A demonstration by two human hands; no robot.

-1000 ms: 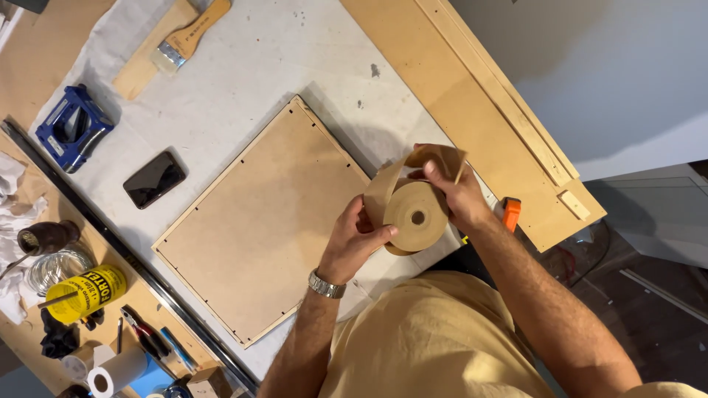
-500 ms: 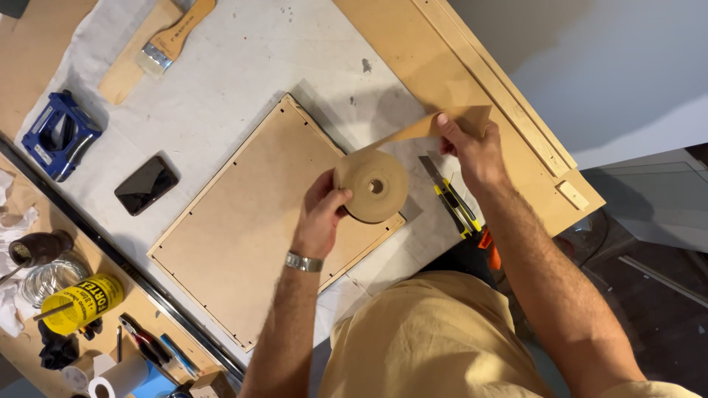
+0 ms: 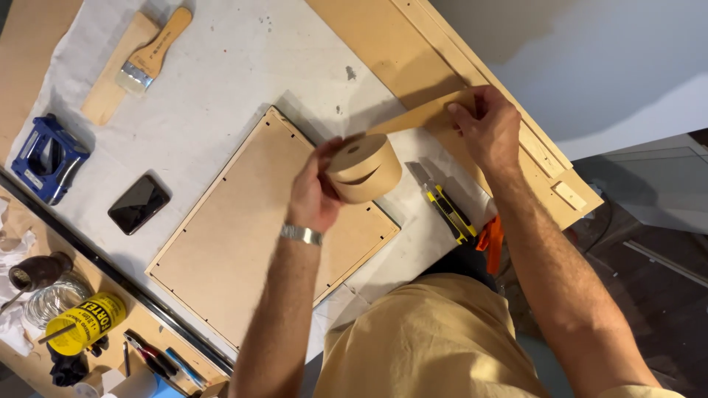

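Note:
My left hand (image 3: 316, 193) grips a roll of brown paper tape (image 3: 366, 168) and holds it above the upper right corner of a flat brown backing board (image 3: 251, 236) lying on the white table cover. A strip of the tape (image 3: 420, 116) runs up and to the right from the roll. My right hand (image 3: 485, 127) pinches the free end of that strip over the long wooden boards (image 3: 413, 55) at the table's right side. A metal watch band sits on my left wrist.
A yellow utility knife (image 3: 445, 206) and an orange tool (image 3: 491, 234) lie right of the board. A black phone (image 3: 139, 204), a blue tool (image 3: 49, 158) and a paintbrush (image 3: 153, 53) on a wood block lie to the left. A yellow can (image 3: 82, 324) and small tools stand lower left.
My hands have drawn apart: the right one pulled the tape end up and right, lengthening the strip, while the left one carried the roll left over the board's corner and turned it on edge.

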